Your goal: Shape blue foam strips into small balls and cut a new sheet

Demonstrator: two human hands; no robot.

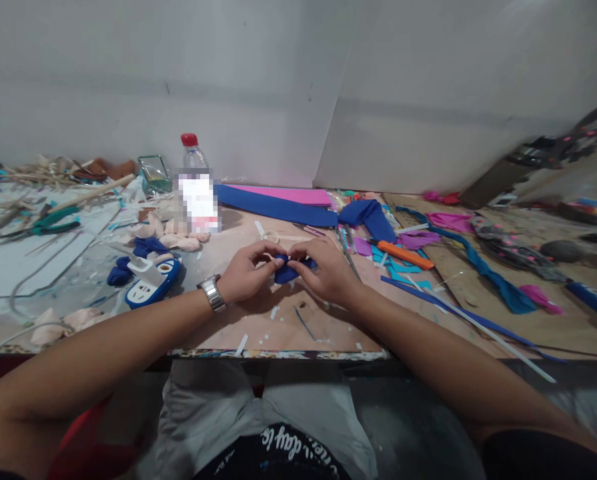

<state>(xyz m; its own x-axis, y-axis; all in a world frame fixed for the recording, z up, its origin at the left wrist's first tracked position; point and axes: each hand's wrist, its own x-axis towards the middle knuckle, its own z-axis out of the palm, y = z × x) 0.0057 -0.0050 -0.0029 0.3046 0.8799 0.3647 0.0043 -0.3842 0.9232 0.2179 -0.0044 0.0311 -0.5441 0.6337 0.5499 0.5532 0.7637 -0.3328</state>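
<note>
A small piece of dark blue cloth or paper point(284, 273) is pinched between both hands above the middle of the table, near its front edge. My left hand point(249, 270), with a metal watch on the wrist, grips the piece's left side between thumb and fingers. On the other side, my right hand point(323, 270) holds it in the same way, the fingertips of the two hands almost touching. Behind the hands lie a long blue strip point(278, 205) and a pink strip point(308, 195). Part of the blue piece is hidden by the fingers.
A red-capped bottle point(194, 158) stands behind my left hand. Left are a blue-and-white power socket point(148, 288), green-handled pliers point(55, 221) and pale petal-like pieces point(181, 237). Right are an orange cutter point(405, 255), scissors point(347, 253) and coloured scraps. A wall point(228, 87) rises behind.
</note>
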